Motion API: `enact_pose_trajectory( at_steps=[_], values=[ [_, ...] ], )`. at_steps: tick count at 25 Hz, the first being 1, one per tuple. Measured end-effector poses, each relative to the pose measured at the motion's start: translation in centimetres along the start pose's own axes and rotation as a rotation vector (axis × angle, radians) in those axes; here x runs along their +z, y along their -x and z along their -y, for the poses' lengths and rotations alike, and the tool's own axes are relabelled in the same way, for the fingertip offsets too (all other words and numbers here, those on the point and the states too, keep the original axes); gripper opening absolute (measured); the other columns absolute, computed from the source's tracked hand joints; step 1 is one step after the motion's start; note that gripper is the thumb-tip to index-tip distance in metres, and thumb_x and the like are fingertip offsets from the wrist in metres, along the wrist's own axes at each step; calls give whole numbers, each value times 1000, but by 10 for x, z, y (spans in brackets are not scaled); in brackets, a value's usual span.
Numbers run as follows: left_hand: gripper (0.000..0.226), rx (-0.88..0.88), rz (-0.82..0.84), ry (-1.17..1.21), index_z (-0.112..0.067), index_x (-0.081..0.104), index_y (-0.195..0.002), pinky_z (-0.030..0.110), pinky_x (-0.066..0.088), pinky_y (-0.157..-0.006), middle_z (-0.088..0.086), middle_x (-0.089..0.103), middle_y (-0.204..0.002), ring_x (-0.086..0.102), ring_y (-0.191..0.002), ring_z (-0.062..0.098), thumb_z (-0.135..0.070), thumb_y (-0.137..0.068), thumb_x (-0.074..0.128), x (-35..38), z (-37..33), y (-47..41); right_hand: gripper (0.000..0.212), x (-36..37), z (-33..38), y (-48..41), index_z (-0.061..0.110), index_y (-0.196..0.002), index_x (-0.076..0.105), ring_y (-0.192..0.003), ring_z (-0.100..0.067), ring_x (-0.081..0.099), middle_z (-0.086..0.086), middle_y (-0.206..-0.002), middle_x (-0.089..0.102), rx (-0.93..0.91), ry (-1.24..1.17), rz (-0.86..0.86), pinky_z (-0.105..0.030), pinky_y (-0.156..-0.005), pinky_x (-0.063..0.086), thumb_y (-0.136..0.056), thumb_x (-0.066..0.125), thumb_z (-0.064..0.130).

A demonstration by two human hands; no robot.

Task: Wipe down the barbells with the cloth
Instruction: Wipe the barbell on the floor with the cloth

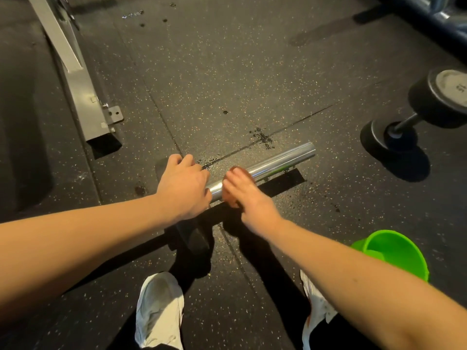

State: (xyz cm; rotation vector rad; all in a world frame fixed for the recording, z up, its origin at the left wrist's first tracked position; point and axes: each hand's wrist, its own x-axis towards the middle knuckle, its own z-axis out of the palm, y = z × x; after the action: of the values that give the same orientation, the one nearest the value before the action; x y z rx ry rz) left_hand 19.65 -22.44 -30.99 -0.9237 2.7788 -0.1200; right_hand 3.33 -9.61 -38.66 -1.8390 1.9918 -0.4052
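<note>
- Head view: a chrome barbell [278, 159] lies on the speckled rubber floor [227, 72]. Its long axis runs from under the hands at lower left up to its free end at upper right.
- The left hand [184, 188] sits over the bar at the near end, with the fingers bent down over the far side. It looks to be gripping the bar to steady it, though the palm side is hidden.
- The right hand [249, 198] is just beside the left, further along the bar. It is closed round a reddish-brown cloth [237, 171], which is wrapped on the bar; only the cloth's edges show past the fingers.
- The relation that matters is that the bare, shiny stretch of bar lies up and to the right of the cloth hand. I judge that the next wipe should slide along that axis, away from the body, while the left hand holds the bar.
- The right hand is the nearer one to the uncovered length.
- Dark drops dot the floor near the bar, so it may be wet and the bar could roll.
- A green bucket [409, 261] stands by the right forearm, and a dumbbell [406, 122] lies well apart at right.
</note>
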Motion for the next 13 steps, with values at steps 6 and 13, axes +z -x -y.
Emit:
enact_pose_trajectory(
  at_steps=[6,13],
  values=[
    [34,-25,-49,249,-26,64,-121,43,27,-105,-6,63,-122,43,-120,19,-42,-95,49,-4,11,7,90,-35,-55,-18,18,-161,26,-158,-17,-3,4,-170,11,490,32,-241,-31,-121,7,-84,62,-14],
    [47,-202,-121,408,-16,49,-141,48,35,-107,5,46,-146,43,-129,26,-38,-99,54,-15,56,59,84,27,61,5,15,-159,31,-156,-10,-7,6,-170,11,108,-205,-96,-22,-120,-5,-86,54,-18]
  ],
)
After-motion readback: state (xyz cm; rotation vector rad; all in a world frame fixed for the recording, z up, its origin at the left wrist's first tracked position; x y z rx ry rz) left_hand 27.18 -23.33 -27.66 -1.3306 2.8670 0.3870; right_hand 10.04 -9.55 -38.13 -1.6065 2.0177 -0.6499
